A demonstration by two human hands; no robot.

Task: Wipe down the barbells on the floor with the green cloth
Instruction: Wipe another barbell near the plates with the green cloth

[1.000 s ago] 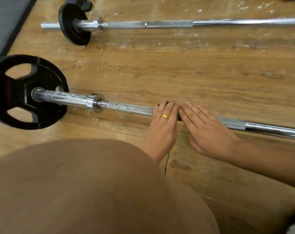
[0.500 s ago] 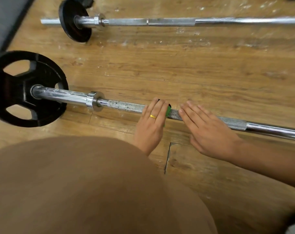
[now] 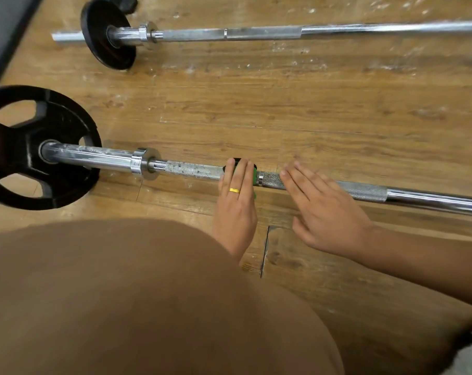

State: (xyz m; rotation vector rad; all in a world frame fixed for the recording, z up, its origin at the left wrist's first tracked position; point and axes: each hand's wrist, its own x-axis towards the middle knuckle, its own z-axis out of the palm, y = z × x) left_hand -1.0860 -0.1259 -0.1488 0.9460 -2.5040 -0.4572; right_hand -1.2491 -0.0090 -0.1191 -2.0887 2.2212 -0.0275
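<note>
Sliding left along the near barbell [image 3: 197, 170], my left hand [image 3: 237, 204] has opened a gap from my right hand [image 3: 326, 212], which it was touching a second ago; the green cloth [image 3: 253, 176], hidden then, now shows at its right edge.

At far left a grey mat [image 3: 5, 28] borders the wooden floor [image 3: 283, 104]. The near bar's big black plate [image 3: 35, 147] sits at its left end, with a chrome collar [image 3: 144, 163] to the right. Chalky specks mark the knurling just left of my left hand, which lies over the bar with fingers straight, pressing the cloth down; a gold ring [image 3: 234, 190] is on one finger, and my thumb is hidden. My right hand is flat, fingertips resting on the knurling. Beyond lies the far barbell [image 3: 256, 32] with its smaller plate [image 3: 107, 33]. My brown-clad leg [image 3: 121, 293] fills the near side.
</note>
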